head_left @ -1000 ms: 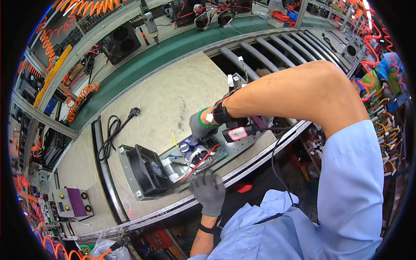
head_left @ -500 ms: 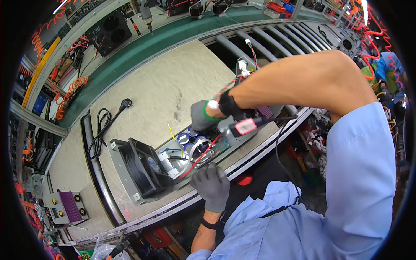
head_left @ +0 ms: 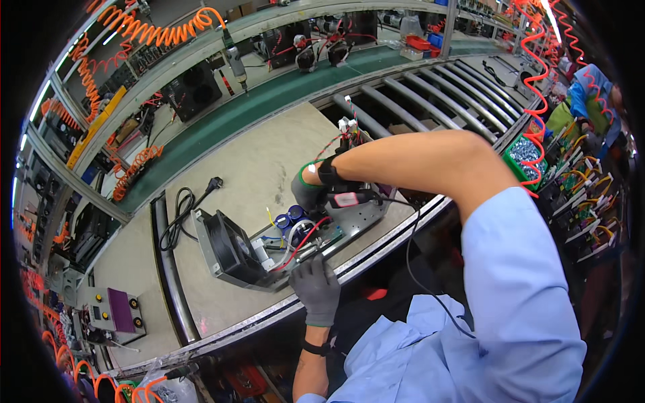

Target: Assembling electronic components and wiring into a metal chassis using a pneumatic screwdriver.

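Observation:
On the bench stands an open metal chassis (head_left: 368, 213) with a black fan (head_left: 232, 250) at its left end. Blue capacitors (head_left: 289, 218), a red wire (head_left: 304, 243) and a circuit board sit inside it. My right hand (head_left: 308, 191), grey-gloved, reaches over the chassis and is closed around a corded electric screwdriver (head_left: 347, 199) with a pink-edged label. Its fingertips and the tool's tip are hidden. My left hand (head_left: 316, 287), also gloved, grips the chassis's near edge with bent fingers. Behind my right wrist rise twisted wires with white connectors (head_left: 347, 125).
A coiled black power cord (head_left: 176, 225) lies left of the chassis, beside a metal roller (head_left: 164, 269). A purple-topped unit (head_left: 119, 310) is at the far left. Conveyor rollers (head_left: 410, 94) run off to the back right. A power tool (head_left: 235, 64) hangs from an orange coiled hose.
The view has shifted, showing more of the back and right. My right hand stays over the chassis with the screwdriver, and my left hand stays at the near edge.

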Demonstrator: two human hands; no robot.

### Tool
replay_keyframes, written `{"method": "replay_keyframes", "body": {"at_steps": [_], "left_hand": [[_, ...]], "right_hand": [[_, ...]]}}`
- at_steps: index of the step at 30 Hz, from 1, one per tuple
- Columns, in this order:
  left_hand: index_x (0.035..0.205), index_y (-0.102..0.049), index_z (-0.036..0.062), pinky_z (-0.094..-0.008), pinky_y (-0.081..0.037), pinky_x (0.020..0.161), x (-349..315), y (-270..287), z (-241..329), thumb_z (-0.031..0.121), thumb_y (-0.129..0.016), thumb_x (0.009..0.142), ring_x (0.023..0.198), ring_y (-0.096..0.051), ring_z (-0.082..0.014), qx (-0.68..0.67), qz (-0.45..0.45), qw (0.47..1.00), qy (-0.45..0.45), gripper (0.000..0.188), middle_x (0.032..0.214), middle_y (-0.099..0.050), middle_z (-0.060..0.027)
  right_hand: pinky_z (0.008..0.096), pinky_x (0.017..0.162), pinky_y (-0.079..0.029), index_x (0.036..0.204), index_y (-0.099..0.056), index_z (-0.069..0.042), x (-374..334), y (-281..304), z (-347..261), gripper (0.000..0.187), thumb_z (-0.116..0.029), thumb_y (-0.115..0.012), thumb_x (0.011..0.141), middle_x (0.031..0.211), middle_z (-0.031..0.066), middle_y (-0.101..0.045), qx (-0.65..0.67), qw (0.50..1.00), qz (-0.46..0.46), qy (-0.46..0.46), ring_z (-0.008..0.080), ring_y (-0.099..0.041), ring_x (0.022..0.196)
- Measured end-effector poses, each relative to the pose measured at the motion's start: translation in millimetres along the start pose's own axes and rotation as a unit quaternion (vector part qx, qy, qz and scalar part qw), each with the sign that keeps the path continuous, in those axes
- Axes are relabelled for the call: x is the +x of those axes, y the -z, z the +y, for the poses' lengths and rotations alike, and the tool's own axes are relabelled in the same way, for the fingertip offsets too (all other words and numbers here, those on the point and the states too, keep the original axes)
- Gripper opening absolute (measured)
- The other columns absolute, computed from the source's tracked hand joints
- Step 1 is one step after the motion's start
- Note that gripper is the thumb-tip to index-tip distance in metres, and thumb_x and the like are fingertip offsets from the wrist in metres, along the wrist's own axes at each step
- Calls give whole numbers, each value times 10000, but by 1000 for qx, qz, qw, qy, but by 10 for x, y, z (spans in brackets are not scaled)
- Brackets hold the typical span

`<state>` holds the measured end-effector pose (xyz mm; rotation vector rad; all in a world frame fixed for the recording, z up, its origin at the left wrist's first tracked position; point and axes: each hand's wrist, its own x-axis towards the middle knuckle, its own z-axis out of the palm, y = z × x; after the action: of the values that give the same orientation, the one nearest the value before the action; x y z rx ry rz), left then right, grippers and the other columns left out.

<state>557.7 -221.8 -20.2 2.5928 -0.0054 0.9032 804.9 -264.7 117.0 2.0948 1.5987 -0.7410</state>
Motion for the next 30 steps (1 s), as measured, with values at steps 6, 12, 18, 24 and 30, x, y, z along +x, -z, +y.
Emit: {"method": "replay_keyframes", "body": {"at_steps": [6,12,18,24,30], "left_hand": [[1041,-677,71,-484,-433,836,-21,-34,42,140,-673,790,927,-556,-342,34,6,999,-4,261,915,-594,-132],[1014,-665,80,-504,-441,844,3,-58,88,142,-670,794,914,-574,-345,48,26,998,-17,229,899,-606,-126],[996,-657,96,-513,-437,809,-37,-115,57,175,-675,811,889,-566,-368,95,28,995,-17,202,858,-583,-129],[980,-630,69,-533,-448,781,-57,-191,52,225,-626,886,875,-573,-408,88,34,994,-49,183,887,-595,-162],[1084,-617,-3,-537,-439,788,-123,-211,-28,242,-603,905,928,-577,-417,47,-7,999,-1,304,971,-637,-187]], "right_hand": [[378,589,-519,944,-760,-108,-736,407,-384,167,-212,-711,824,944,45,-744,-313,940,136,-5,187,-680,712],[554,911,-423,1067,-762,-165,341,486,-344,252,-225,-622,866,1036,56,-725,-499,824,236,-126,310,-634,1023],[486,866,-522,1054,-759,-125,1675,-352,197,266,-180,-634,825,1048,113,-738,76,917,348,-179,320,-682,1037],[442,636,-537,787,-716,-21,475,-432,-353,179,-155,-641,695,781,200,-692,-3,795,569,-210,354,-669,709],[477,782,-538,902,-709,-47,-1651,-1668,-1334,270,-296,-675,803,1035,181,-669,313,800,512,-3,338,-631,1035]]}}
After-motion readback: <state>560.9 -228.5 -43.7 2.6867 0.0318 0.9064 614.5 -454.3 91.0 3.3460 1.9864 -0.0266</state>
